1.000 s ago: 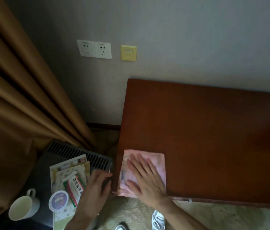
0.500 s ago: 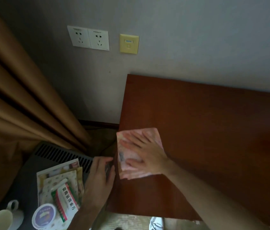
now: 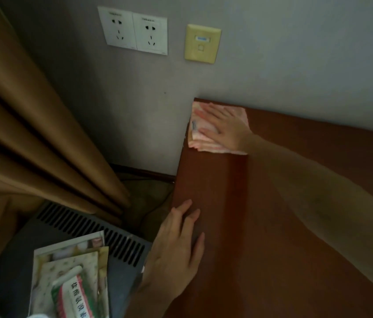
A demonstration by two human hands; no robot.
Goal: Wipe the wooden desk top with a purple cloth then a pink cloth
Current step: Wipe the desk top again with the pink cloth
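Note:
A folded pink cloth [image 3: 206, 143] lies flat at the far left corner of the reddish wooden desk top [image 3: 272, 226], against the wall. My right hand [image 3: 224, 126] presses on it with fingers straight and spread, arm stretched across the desk. On the desk's left edge near me rests my left hand [image 3: 176, 246], fingers straight, holding nothing. No purple cloth is in view.
Left of the desk stands a dark grey vented unit [image 3: 84, 228] carrying leaflets [image 3: 66, 255] and a red-green box [image 3: 77, 294]. A brown curtain [image 3: 32, 134] hangs at left. Wall sockets [image 3: 135, 33] and a yellow plate [image 3: 202, 43] sit above the desk.
My right hand has pushed the pink cloth from the near left edge up to the far left corner by the wall. My left hand moved from the grey unit onto the desk edge.

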